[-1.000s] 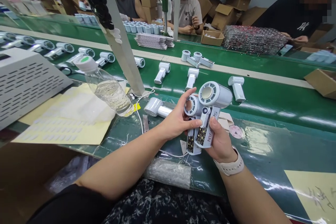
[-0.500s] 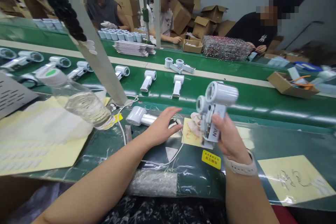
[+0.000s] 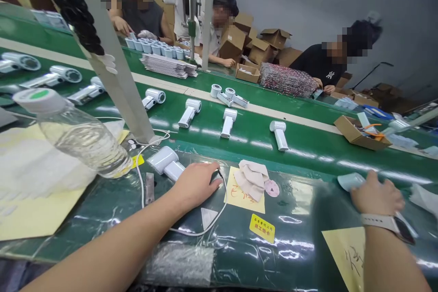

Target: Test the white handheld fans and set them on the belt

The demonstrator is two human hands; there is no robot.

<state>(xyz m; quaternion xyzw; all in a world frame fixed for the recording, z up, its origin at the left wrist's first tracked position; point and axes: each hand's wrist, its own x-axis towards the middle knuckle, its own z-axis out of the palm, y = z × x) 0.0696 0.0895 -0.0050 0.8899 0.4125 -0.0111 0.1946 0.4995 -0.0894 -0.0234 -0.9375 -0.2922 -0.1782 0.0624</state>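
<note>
Green, film-covered desk point(image 3: 290, 264) in front; parallel green belt point(image 3: 308, 139) beyond it; boxes and a grayish wall behind. Reference for places: folded cloth point(image 3: 252, 178).

Pale blue fan point(image 3: 349, 181): on the desk, well right of the cloth, its rounded end showing, the rest hidden by the right hand point(image 3: 378, 196). That hand lies back upward against it, a watch point(image 3: 388, 226) on the wrist; fingers partly hidden, so whether they grip or are letting go cannot be told.

White cable point(image 3: 196, 235): loops on the near-left side of the cloth. Its dark end sits between thumb and forefinger of the left hand point(image 3: 196, 182), left of the cloth, fingers curled; pinched or merely touched, cannot tell. Second fan point(image 3: 164, 160) lies just beside that hand, farther left of the cloth.

Cloth rests partly on yellow paper point(image 3: 236, 187); round pink tag point(image 3: 272, 188) just at its right. Yellow sticker point(image 3: 262, 228) on its near side. Tilted bottle point(image 3: 82, 137), clear liquid inside, well left of it.

Beyond the cloth, on the belt: several spaced fans point(image 3: 228, 123). Farther beyond: stacked cartons point(image 3: 232, 42) and people at work, one in a black shirt point(image 3: 316, 61).
</note>
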